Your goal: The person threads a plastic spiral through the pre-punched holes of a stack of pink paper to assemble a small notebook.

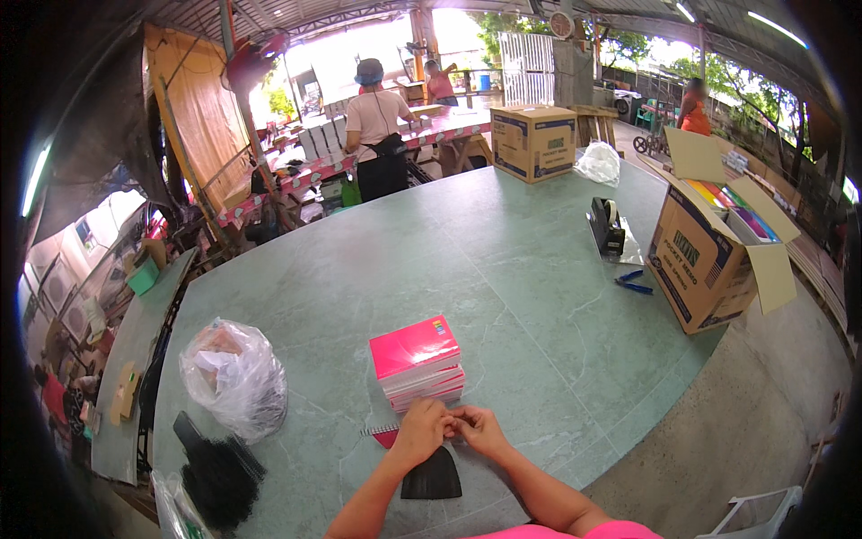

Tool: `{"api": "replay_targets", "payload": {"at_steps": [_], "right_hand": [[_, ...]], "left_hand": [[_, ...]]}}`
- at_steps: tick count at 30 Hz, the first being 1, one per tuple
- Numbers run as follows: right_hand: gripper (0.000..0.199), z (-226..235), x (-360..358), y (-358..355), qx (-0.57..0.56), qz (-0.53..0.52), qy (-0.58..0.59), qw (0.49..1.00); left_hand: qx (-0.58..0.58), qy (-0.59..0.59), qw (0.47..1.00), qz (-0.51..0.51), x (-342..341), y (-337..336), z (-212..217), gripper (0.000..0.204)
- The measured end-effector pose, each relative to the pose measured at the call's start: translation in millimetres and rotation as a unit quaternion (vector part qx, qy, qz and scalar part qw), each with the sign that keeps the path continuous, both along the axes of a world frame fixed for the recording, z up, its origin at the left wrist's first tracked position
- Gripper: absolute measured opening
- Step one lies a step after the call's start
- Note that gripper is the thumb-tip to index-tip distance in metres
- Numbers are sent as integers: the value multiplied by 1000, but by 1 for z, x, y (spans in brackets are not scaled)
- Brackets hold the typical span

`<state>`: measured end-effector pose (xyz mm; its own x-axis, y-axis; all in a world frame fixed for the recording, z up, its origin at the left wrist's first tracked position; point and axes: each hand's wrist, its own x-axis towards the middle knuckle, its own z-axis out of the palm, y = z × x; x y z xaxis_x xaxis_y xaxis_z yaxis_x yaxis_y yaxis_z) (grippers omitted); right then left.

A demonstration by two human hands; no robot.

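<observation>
Table (530, 296) is seen across the middle of the frame, with a cardboard box (696, 260) set at its right edge. At lower centre, a stack of pink notebooks (416, 350) is placed just beyond the left hand (422, 433) and right hand (480, 433), whose fingers are curled in and brought together, though whether anything is pinched cannot be told. A black bundle (433, 478) and a smaller, spiral-edged pink notebook (386, 438) are partly covered by the left hand.

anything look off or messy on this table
Nothing looks spilled or damaged. Slightly askew: the pink stack, whose book edges don't line up evenly. The black pile on the left also looks messy, with ragged ends sticking out toward the right.
</observation>
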<state>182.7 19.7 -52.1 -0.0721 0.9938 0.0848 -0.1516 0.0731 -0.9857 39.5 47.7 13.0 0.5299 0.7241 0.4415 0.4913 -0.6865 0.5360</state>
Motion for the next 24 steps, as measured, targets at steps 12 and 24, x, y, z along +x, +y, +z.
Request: {"api": "replay_targets", "payload": {"at_steps": [12, 24], "right_hand": [[17, 22, 2, -14, -61, 28, 31, 997], [19, 26, 31, -41, -35, -94, -27, 995]], "left_hand": [[-110, -12, 994, 2, -14, -7, 20, 18], [-96, 85, 991, -24, 1, -14, 15, 22]]}}
